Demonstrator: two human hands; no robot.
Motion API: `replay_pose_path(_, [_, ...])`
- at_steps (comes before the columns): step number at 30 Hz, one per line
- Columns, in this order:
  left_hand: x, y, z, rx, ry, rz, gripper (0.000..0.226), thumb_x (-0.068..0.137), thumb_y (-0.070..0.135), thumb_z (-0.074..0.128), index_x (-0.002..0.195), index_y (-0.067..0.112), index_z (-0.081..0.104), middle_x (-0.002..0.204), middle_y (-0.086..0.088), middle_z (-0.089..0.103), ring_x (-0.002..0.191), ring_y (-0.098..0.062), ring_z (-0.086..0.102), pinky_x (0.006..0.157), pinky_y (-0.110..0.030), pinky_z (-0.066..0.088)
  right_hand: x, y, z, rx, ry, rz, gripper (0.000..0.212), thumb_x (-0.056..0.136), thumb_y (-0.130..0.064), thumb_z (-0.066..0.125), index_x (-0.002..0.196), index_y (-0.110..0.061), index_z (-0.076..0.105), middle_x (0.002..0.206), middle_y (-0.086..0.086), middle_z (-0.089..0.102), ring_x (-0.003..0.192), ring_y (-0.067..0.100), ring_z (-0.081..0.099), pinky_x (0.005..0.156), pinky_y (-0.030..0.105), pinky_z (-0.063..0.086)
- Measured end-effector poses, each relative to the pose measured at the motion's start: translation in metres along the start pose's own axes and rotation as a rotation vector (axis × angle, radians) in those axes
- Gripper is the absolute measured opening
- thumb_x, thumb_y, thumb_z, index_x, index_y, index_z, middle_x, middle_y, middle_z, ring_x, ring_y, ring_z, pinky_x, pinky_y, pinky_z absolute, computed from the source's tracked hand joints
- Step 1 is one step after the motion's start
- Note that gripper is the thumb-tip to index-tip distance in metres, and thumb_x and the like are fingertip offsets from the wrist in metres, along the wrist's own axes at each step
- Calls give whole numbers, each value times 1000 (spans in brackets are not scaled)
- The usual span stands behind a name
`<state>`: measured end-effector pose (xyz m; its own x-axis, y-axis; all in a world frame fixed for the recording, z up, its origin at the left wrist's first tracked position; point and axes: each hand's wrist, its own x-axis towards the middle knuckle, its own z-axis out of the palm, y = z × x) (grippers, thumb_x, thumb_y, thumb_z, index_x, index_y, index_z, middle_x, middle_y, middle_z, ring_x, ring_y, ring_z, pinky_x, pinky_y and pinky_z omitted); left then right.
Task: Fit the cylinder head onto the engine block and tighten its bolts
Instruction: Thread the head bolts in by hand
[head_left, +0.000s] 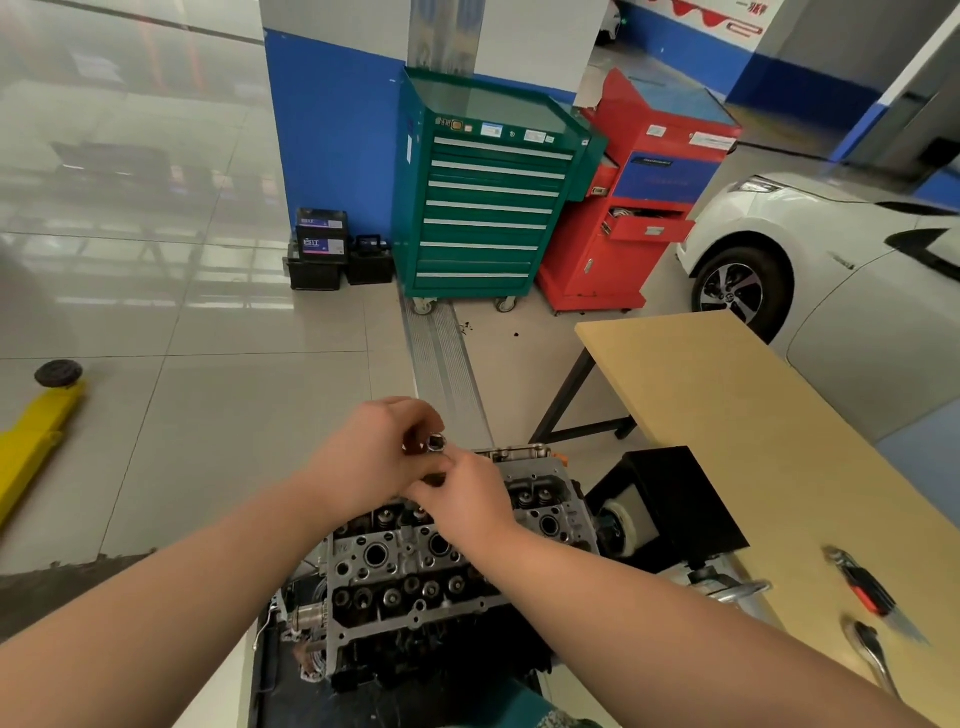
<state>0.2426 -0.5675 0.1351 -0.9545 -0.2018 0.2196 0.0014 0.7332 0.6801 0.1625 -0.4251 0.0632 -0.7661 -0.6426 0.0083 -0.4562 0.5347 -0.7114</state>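
Fingers, left: our left hand (371, 457) pinches a small shiny socket (435, 443) between thumb and fingertips, open end up; other fingers curled in.
Fingers, right: our right hand (467, 493) meets the left just below the socket, fingertips closed on something dark beneath it. We cannot tell what; the left hand hides it.
Hands together: touching, held just above the far end of the cylinder head.
Cylinder head (415, 566): at 6 o'clock, seated on the engine block (436, 654), bores and valve gear facing up. Both forearms cross over it and cover its left and right edges.
Stand: black box (675, 499) at 4 o'clock beside the head, a chrome handle (737, 592) just below it.
Table (753, 415): tan top from 3 to 5 o'clock; on it a red-and-black tool (865, 587) and a metal ratchet handle (872, 654), well apart from our hands.
Beyond, 12 o'clock: green drawer cabinet (483, 208), red tool cart (634, 208) touching its right side, one drawer out.
11 o'clock: black batteries (332, 249) against a blue-and-white pillar (332, 130).
2 o'clock: white car (831, 249), front wheel showing.
9 o'clock: yellow lift arm (36, 436) with black pad on the tiled floor.
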Motion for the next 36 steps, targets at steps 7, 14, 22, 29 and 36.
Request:
replay_pose_path(7, [3, -6, -11, 18, -206, 69, 32, 95, 14, 73, 125, 26, 73, 112, 19, 66, 99, 6, 60, 83, -5, 42, 6, 3, -2, -75, -161, -20, 15, 91, -36, 71, 87, -36, 56, 79, -17, 62, 80, 6, 61, 74, 29, 47])
replay_pose_path(14, [3, 0, -5, 77, -72, -62, 29, 85, 37, 83, 108, 23, 73, 99, 12, 65, 88, -4, 61, 80, -17, 50, 4, -2, 2, -58, -46, -59, 25, 80, -61, 72, 78, -43, 55, 71, -21, 63, 72, -5, 60, 57, 12, 41])
replay_pose_path(22, [4, 1, -17, 32, -253, 68, 44, 97, 13, 71, 139, 27, 65, 130, 15, 69, 113, 4, 60, 97, -3, 40, 5, 2, 3, -126, -87, -42, 20, 90, -40, 73, 78, -38, 56, 79, -14, 68, 71, 0, 59, 70, 22, 47])
replay_pose_path(29, [14, 2, -7, 195, -94, -46, 37, 85, 45, 81, 112, 19, 77, 99, 7, 67, 86, -9, 61, 69, -12, 41, 2, -3, 3, -160, -19, -37, 23, 85, -55, 73, 84, -33, 66, 73, -21, 60, 70, -5, 55, 62, 17, 38])
replay_pose_path(36, [10, 5, -17, 95, -306, 164, 37, 93, 8, 74, 128, 21, 74, 119, 7, 74, 100, 0, 61, 88, 2, 36, 3, -1, -4, -138, -152, -7, 22, 89, -52, 69, 78, -36, 59, 83, -19, 63, 79, 3, 58, 66, 25, 41])
